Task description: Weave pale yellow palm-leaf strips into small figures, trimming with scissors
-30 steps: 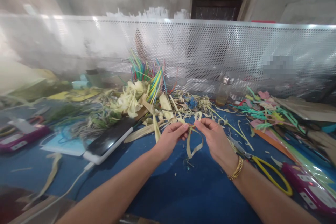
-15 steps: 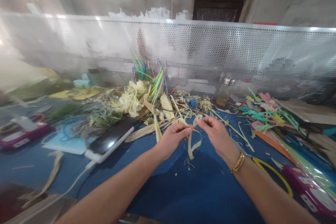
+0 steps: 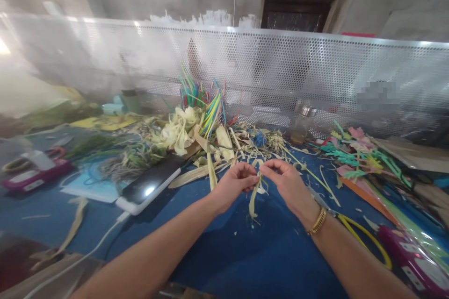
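Note:
Over the blue table, my left hand (image 3: 236, 181) and my right hand (image 3: 286, 182) meet fingertip to fingertip. Both pinch a pale dried husk strip (image 3: 252, 204), whose tail dangles below the fingers. A small loop of it shows above the fingertips; the spot where the fingers meet is partly hidden. Just beyond my hands lies a heap of dried husk pieces (image 3: 224, 142), with a bunch of pale crumpled husks (image 3: 180, 128) to its left.
A phone on a white power bank (image 3: 150, 182) lies left, beside a blue face mask (image 3: 91, 184). Colourful pipe cleaners (image 3: 201, 98) stand behind. A glass bottle (image 3: 301, 124) stands before the perforated metal screen (image 3: 280, 65). Yellow-handled scissors (image 3: 365, 238) and a purple power strip (image 3: 409, 259) lie right.
My hands have drawn closer together at the fingertips. The wide hanging loop of the husk strip has become smaller, and its tail now hangs straighter. The view has shifted slightly.

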`<state>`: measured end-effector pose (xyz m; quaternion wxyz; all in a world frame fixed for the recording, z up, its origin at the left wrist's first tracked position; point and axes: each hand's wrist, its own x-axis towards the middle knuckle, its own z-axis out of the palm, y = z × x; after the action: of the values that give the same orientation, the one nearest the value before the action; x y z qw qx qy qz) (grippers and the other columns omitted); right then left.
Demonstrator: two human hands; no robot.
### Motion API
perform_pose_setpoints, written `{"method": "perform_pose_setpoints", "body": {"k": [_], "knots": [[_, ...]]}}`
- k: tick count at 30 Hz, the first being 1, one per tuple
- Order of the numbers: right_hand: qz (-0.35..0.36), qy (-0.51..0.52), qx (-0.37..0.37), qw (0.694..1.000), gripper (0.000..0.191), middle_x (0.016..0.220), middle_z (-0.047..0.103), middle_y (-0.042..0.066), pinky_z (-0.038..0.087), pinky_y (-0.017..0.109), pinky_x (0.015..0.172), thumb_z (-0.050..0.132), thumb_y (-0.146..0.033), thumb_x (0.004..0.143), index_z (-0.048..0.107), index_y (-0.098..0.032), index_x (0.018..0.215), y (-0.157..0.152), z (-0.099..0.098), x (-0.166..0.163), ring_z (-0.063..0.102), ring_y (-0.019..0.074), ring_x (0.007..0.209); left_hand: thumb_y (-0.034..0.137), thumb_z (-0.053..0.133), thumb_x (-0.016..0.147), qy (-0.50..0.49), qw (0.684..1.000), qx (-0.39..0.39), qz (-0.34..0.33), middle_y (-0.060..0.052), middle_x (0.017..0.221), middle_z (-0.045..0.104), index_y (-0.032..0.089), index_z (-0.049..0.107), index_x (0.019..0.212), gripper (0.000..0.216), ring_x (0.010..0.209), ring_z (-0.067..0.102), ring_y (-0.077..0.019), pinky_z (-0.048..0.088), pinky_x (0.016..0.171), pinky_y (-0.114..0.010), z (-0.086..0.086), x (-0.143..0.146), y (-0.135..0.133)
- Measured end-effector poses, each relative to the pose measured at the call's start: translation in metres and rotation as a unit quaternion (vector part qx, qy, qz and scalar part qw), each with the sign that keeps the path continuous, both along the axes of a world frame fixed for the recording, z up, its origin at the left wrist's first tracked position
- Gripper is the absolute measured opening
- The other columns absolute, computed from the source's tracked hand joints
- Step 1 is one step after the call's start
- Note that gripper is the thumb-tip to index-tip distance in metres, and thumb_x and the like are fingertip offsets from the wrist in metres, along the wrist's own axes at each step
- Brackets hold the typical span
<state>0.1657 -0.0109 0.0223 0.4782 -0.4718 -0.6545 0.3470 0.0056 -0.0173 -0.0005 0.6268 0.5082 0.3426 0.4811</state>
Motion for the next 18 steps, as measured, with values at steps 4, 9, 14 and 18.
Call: {"method": "perform_pose_setpoints", "body": {"k": [4,9,14,18], "knots": [[0.018,0.059,-0.035,0.997,0.021,0.070,0.060,-0.001,0.040,0.029,0.069,0.067,-0.039,0.073,0.063,-0.018,0.071,0.002,-0.001,0.000,0.051,0.0142,0.068,0.039,0.076,0.065,-0.020,0.999,0.013,0.030,0.002,0.061,0.054,0.015,0.066,0.078,0.030,0.054,0.042,-0.0072,0.031,0.054,-0.021,0.000,0.001,0.002],[0.014,0.026,-0.008,1.000,0.016,0.069,0.059,0.000,0.040,0.029,0.070,0.065,-0.031,0.075,0.062,-0.019,0.065,-0.007,0.003,-0.004,0.052,0.0146,0.070,0.039,0.077,0.062,0.053,0.998,0.037,0.021,0.001,0.054,0.052,0.013,0.068,0.064,0.028,0.051,0.036,-0.0071,0.026,0.050,-0.023,-0.002,0.003,-0.001],[0.008,-0.025,0.041,0.999,0.016,0.070,0.057,-0.001,0.041,0.029,0.072,0.064,-0.027,0.076,0.062,-0.020,0.062,-0.012,0.003,-0.006,0.055,0.0146,0.071,0.039,0.077,0.062,0.084,0.995,0.050,0.003,0.002,0.051,0.049,0.012,0.067,0.060,0.029,0.050,0.035,-0.0071,0.025,0.049,-0.023,-0.005,0.005,-0.006],[-0.005,-0.042,0.053,0.998,0.016,0.077,0.062,0.002,0.043,0.031,0.073,0.062,-0.034,0.078,0.065,-0.020,0.070,-0.005,0.003,0.000,0.057,0.0168,0.075,0.041,0.078,0.061,0.013,1.000,0.001,0.010,0.000,0.056,0.056,0.012,0.070,0.065,0.030,0.053,0.042,-0.0082,0.033,0.053,-0.023,-0.007,0.007,-0.005]]}}
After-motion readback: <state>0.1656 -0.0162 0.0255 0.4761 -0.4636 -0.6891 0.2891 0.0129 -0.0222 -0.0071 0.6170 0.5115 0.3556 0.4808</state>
